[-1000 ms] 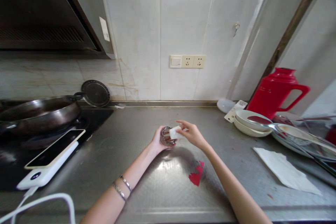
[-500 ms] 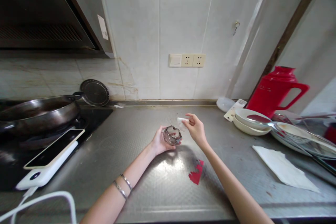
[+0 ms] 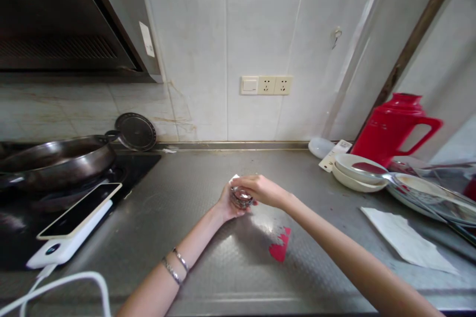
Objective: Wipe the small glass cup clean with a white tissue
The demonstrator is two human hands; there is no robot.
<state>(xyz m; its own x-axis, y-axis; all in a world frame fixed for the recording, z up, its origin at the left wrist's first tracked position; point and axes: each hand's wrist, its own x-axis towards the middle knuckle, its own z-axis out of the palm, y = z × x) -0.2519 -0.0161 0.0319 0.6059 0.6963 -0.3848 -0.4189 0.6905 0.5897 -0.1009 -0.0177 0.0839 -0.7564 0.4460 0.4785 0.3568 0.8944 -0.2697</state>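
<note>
Well, glass (image 3: pixel 241 201) between hands (image 3: pixel 225 204) (image 3: pixel 263 190), label (image 3: pixel 147 38) unreadable

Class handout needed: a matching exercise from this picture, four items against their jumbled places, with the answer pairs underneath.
1. glass dish
2. red patch
3. thermos
4. phone

A. behind the stacked bowls
B. in front of the pan
C. held in the left hand
D. between the forearms, on the counter

Pairs: 1-C, 2-D, 3-A, 4-B
</note>
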